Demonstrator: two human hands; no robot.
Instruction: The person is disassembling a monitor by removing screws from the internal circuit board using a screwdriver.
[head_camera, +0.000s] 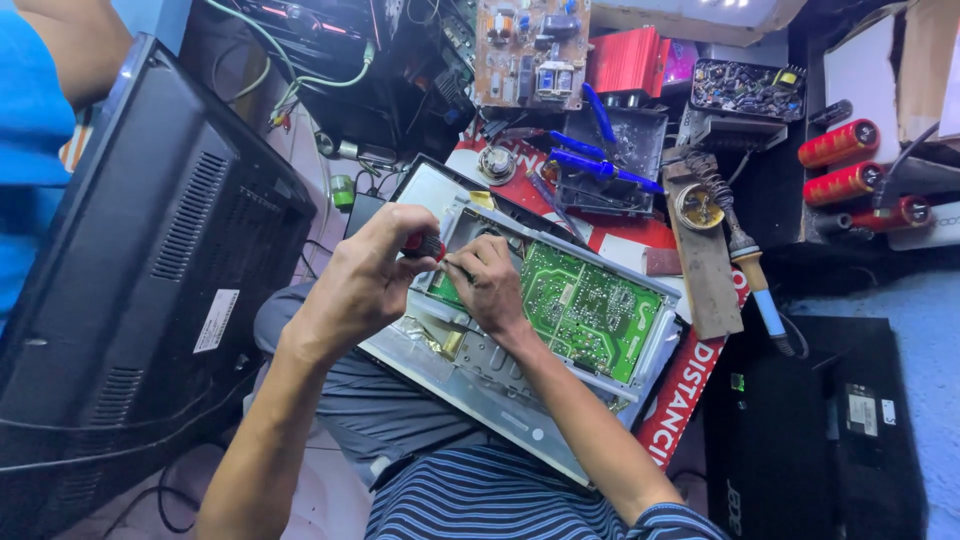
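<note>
The left hand (365, 275) grips a red-handled screwdriver (425, 243); the right hand (490, 285) pinches near its tip over the green circuit board (585, 310); the board sits in a metal chassis (480, 375) on the person's lap; likely stiff, light, fragile; best held by the chassis edges.

Bare forearms, short striped navy-and-white sleeve (520, 500), grey trousers (390, 410)

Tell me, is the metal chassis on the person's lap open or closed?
Open: the metal chassis has no cover, and the green circuit board inside lies exposed.
</note>
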